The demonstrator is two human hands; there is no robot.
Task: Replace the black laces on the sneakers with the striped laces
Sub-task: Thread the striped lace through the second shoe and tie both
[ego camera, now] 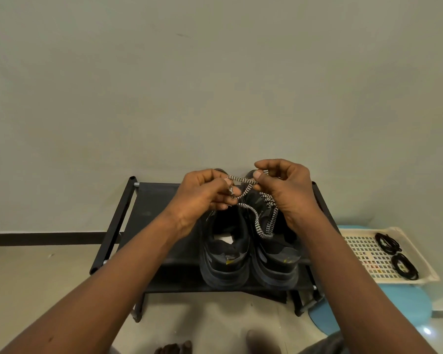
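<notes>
Two dark sneakers stand side by side, heels toward me, on a low black rack (118, 221): the left sneaker (225, 254) and the right sneaker (275, 256). A black-and-white striped lace (260, 226) runs through the right sneaker's eyelets and rises into both hands. My left hand (202, 198) pinches one end of it above the left sneaker. My right hand (287, 190) pinches the other part between thumb and fingers, and a short stretch of lace spans between the hands. Two coiled black laces (404, 267) lie in a tray at the right.
The cream perforated tray (368, 254) rests on a blue stool (407, 307) right of the rack. A plain wall stands close behind the rack. Bare floor lies to the left and in front, where my feet (174, 350) show at the bottom edge.
</notes>
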